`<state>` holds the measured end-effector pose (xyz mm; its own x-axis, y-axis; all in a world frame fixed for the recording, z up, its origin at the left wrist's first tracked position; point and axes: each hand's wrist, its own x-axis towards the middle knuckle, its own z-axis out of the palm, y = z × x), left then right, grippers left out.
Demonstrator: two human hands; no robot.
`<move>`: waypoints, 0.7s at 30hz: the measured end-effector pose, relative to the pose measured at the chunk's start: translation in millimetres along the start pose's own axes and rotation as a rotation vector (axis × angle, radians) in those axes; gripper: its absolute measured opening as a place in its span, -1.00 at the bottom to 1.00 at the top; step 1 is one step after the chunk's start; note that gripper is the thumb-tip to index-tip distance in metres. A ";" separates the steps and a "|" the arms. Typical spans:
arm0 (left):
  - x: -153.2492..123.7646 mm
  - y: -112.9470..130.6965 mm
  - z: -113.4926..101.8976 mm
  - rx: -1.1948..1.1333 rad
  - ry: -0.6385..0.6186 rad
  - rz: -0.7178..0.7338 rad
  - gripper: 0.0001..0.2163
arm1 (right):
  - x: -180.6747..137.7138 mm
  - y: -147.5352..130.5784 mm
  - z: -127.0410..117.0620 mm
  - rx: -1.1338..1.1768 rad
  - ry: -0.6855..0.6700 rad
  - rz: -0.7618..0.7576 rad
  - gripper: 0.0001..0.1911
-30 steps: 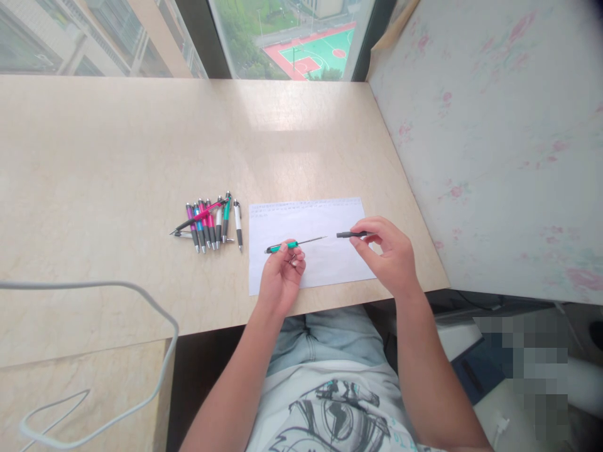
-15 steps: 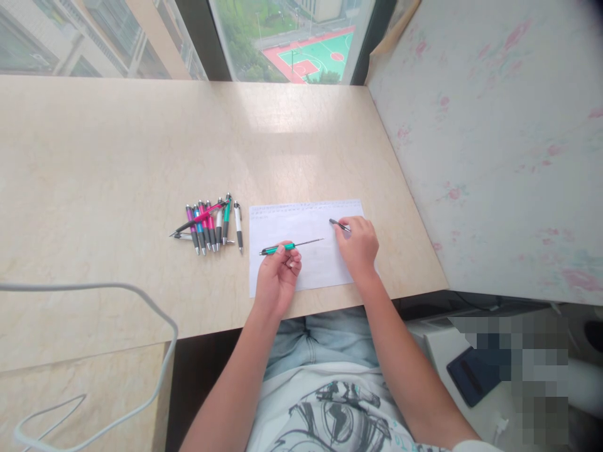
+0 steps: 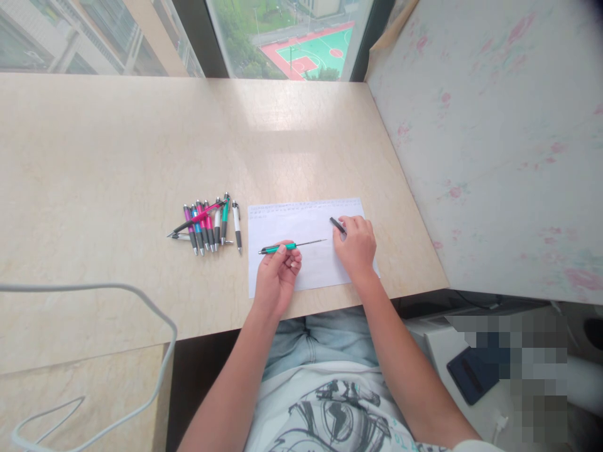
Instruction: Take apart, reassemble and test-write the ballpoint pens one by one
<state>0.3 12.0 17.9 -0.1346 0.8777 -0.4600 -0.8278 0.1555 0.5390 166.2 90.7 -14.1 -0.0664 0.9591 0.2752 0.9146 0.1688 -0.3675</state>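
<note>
My left hand [image 3: 279, 273] is closed around the green barrel of a ballpoint pen [image 3: 277, 248]. Its front section is off, so the thin refill with a spring [image 3: 311, 242] sticks out bare to the right. My right hand [image 3: 355, 248] is over the right side of a paper sheet [image 3: 282, 273], with thumb and fingers closed about a black pen grip section [image 3: 336, 224]. The grip's lower end is hidden by the fingers. Rows of small handwriting run along the top of the sheet.
Left of the paper lies a group of click pens [image 3: 202, 229] in purple, blue, pink, white and green. One white pen [image 3: 237, 227] lies apart beside them. A grey cable [image 3: 117, 285] loops at lower left. A floral-covered panel [image 3: 490, 150] borders the desk [image 3: 141, 144] on the right.
My right hand has turned slightly, and the black grip section shows at a steeper angle, its outer end still up and left. My left hand holds the green pen almost unmoved.
</note>
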 end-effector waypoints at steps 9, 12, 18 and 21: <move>0.3 0.1 -0.2 0.003 0.004 -0.006 -0.85 | 0.3 -2.4 -1.8 -0.040 -0.003 0.023 -0.82; 1.0 -0.4 -1.2 0.005 0.002 -0.005 -0.83 | -0.1 -5.1 -2.2 -0.067 -0.005 0.063 -0.79; 1.3 -0.2 -2.0 0.021 -0.003 -0.005 -0.83 | -1.3 -6.5 -2.3 -0.057 -0.016 0.063 -0.76; 1.5 0.3 -2.1 0.037 0.004 0.003 -0.83 | -2.1 -5.1 -1.6 -0.027 -0.010 0.054 -0.74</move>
<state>-1.3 12.3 15.9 -0.1397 0.8764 -0.4609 -0.8064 0.1694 0.5665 162.2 87.4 -11.4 -0.0200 0.9689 0.2468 0.9275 0.1102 -0.3573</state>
